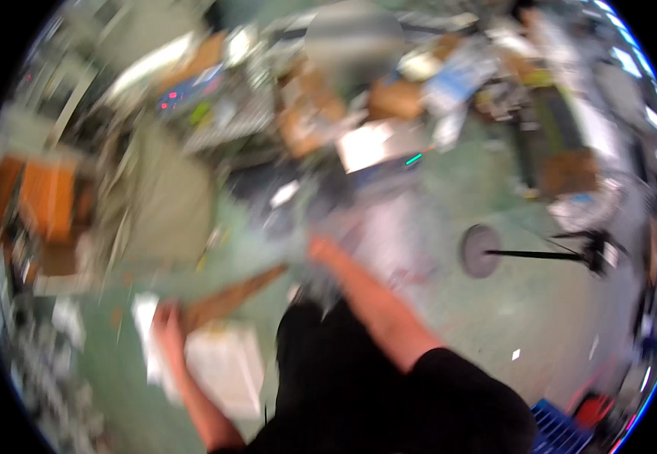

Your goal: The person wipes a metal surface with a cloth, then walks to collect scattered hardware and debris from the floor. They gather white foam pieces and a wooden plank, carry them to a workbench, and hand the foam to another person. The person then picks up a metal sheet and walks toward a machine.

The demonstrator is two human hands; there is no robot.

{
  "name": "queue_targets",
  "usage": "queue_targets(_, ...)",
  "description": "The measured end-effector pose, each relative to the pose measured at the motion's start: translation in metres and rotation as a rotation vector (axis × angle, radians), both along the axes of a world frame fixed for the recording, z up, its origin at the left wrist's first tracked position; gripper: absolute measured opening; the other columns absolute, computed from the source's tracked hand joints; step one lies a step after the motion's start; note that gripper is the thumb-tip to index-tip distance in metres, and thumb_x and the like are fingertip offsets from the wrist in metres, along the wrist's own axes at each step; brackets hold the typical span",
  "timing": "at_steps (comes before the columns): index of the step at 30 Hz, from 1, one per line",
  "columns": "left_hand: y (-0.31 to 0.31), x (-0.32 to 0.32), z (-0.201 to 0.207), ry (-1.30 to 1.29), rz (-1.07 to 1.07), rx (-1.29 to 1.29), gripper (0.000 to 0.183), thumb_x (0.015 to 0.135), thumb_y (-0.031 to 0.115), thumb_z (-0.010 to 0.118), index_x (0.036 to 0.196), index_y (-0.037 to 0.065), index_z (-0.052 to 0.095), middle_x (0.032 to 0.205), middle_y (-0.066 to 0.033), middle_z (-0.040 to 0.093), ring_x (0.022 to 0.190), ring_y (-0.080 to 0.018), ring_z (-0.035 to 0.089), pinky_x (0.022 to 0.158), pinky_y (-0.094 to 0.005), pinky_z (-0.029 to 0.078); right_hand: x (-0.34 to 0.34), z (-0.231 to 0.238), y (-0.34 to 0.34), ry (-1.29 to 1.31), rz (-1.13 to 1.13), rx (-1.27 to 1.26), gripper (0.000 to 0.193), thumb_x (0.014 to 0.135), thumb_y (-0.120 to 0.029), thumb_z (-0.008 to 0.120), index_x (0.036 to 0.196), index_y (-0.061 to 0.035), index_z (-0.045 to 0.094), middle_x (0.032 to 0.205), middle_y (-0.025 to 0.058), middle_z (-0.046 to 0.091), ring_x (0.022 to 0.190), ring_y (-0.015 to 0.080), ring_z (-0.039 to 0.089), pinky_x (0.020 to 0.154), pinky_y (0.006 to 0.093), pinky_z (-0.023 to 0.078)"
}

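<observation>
A person's black clothing fills the foreground, seen from above, with two bare forearms reaching out over a green floor. The left hand is at a white box on the floor at lower left, beside a white sheet and the near end of a long brown strip slanting up to the right. Its fingers look bent, but blur hides how far open they are and whether they grip anything. The right hand extends ahead; its fingers and any hold cannot be told either. Markings on the goods are too smeared to read. Dark bags, a pale box and brown cartons crowd the way ahead; an orange box sits left, a round-based stand right, and a blue crate lower right.
</observation>
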State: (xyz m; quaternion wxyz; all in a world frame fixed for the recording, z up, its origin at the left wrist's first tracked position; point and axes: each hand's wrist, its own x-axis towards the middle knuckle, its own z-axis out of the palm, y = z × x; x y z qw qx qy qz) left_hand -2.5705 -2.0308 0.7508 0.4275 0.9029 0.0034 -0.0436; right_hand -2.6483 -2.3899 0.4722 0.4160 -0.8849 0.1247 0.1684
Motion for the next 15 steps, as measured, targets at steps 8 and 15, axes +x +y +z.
queue_targets(8,0.07,-0.056,-0.032,0.119,0.215,-0.144,0.034,0.081,0.02,0.062,0.103,-0.006,0.066,0.102,-0.0214,0.065,0.095,-0.0303,0.061,0.084,-0.0401,0.049,0.0,0.0,0.068,0.301,-0.044,-0.097,0.068,0.076,-0.008,0.049,0.142,-0.0052,0.032,0.101,0.0209,0.066,0.089,0.0341,0.065,0.077,0.0459,0.05)
queue_targets(15,0.122,0.081,-0.012,0.162,0.34,-0.144,0.016,0.084,0.015,0.057,0.085,-0.001,0.06,0.083,-0.0063,0.061,0.077,-0.0151,0.053,0.075,-0.0295,0.045,0.065,-0.108,0.038,0.037,0.204,-0.319,0.024,0.074,-0.023,0.053,0.075,-0.005,0.069,0.081,0.0159,0.068,0.077,0.0321,0.065,0.069,0.0464,0.052)
